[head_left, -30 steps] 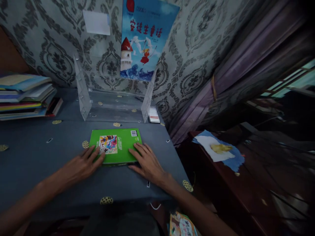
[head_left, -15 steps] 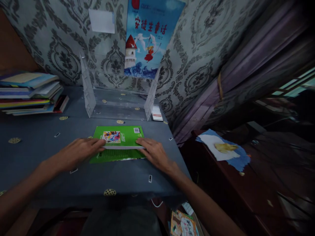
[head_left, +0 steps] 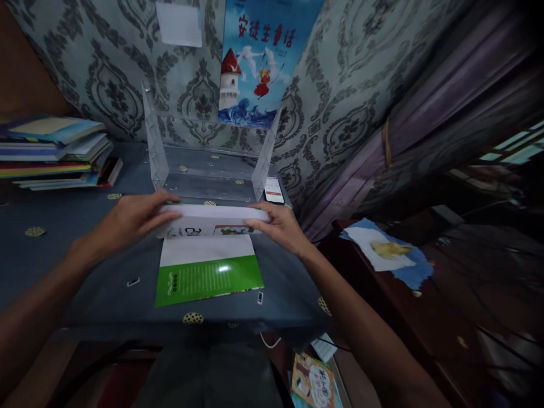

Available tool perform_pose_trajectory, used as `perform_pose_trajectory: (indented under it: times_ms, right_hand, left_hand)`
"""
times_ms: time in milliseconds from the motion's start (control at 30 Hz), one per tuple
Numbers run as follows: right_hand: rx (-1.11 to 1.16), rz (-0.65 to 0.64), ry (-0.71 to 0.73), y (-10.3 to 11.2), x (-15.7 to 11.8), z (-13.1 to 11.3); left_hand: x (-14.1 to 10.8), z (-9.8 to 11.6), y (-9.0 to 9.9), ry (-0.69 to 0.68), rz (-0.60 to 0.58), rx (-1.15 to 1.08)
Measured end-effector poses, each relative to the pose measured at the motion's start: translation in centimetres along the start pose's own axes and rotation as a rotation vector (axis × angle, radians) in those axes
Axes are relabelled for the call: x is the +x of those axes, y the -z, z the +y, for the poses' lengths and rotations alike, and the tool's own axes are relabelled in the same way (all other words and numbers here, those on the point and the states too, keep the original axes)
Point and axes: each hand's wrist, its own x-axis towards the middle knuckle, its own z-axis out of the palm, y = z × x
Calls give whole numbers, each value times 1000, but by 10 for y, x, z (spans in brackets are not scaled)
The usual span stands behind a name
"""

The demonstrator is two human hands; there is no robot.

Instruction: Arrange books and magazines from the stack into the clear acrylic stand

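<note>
A paperback book (head_left: 208,277) with a green and white cover lies partly opened on the table before me. Its cover flap rests flat, while the page block is raised at the far side, showing the pale page edges and an inside page upside down. My left hand (head_left: 140,218) grips the left end of the raised pages, thumb below and fingers above. On the right end, my right hand (head_left: 278,224) pinches the same pages, thumb in front and fingers behind.
Beyond the book stands a clear plastic stand (head_left: 156,153) on the patterned tablecloth (head_left: 97,249). A phone (head_left: 273,190) lies by its right side. Stacked books (head_left: 55,153) sit at the left. A picture-covered poster (head_left: 259,68) hangs on the wall; below right is a box with books (head_left: 314,382).
Both hands have lifted the page block up and away from me. The cover now lies spread nearer the front edge, with its white part exposed. The view has shifted slightly.
</note>
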Motion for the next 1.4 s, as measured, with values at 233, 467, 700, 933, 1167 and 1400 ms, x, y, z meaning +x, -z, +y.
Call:
perform_pose_trajectory:
  times_ms: [233, 467, 700, 933, 1167, 1400]
  right_hand:
    - [137, 11, 31, 1, 34, 8]
    - [110, 54, 54, 1, 59, 23]
    - [97, 45, 53, 1, 62, 23]
    - [125, 42, 63, 1, 58, 17]
    - [94, 54, 75, 3, 58, 14]
    - [383, 129, -43, -5, 43, 28]
  left_hand:
    - [0, 13, -4, 220, 282, 157]
    - [-73, 44, -48, -365, -146, 198]
    - [-102, 48, -94, -244, -435, 383]
    - [-110, 60, -102, -231, -455, 436]
    - [-50, 27, -41, -215, 137, 292]
    - [17, -17, -55, 271, 646, -292]
